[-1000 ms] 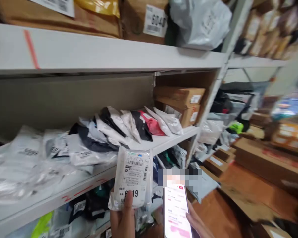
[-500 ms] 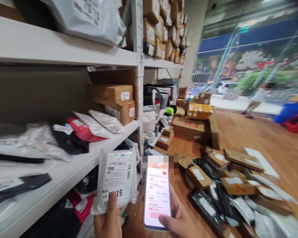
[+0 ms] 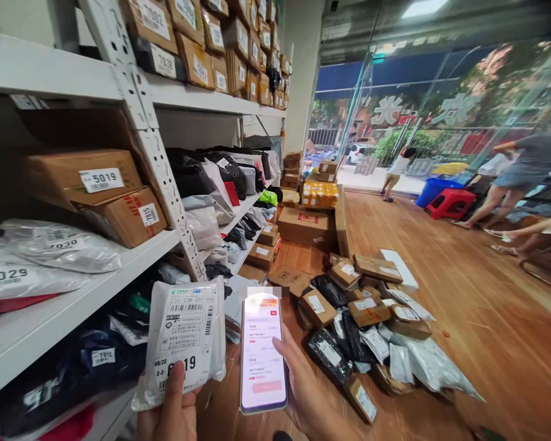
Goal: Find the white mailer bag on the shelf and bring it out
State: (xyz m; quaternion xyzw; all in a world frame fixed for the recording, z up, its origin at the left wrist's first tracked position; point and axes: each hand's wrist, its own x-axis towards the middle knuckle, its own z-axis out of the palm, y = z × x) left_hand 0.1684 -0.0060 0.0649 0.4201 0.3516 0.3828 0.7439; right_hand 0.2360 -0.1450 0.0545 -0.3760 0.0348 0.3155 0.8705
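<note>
A white plastic parcel point(image 3: 193, 331) with a printed shipping label is gripped in my left hand point(image 3: 173, 404), its thumb pressed over part of the large number. To its right, my right hand point(image 3: 310, 386) holds a smartphone point(image 3: 262, 361) upright, the screen lit with a white and pink page. The right thumb lies at the screen's right edge. Parcel and phone are side by side with a narrow gap between them, both in front of the shelving.
White metal shelves point(image 3: 160, 184) on the left carry labelled boxes point(image 3: 103, 177) and bagged parcels point(image 3: 59, 245). Several packages point(image 3: 367, 306) lie heaped on the wooden floor at right. Near the glass front are a red stool point(image 3: 450, 199), a blue bin point(image 3: 429, 191) and people point(image 3: 528, 159).
The view has swung right, bringing more floor and people into sight. My right thumb has moved from low on the screen up to its right edge. Both hands keep their holds.
</note>
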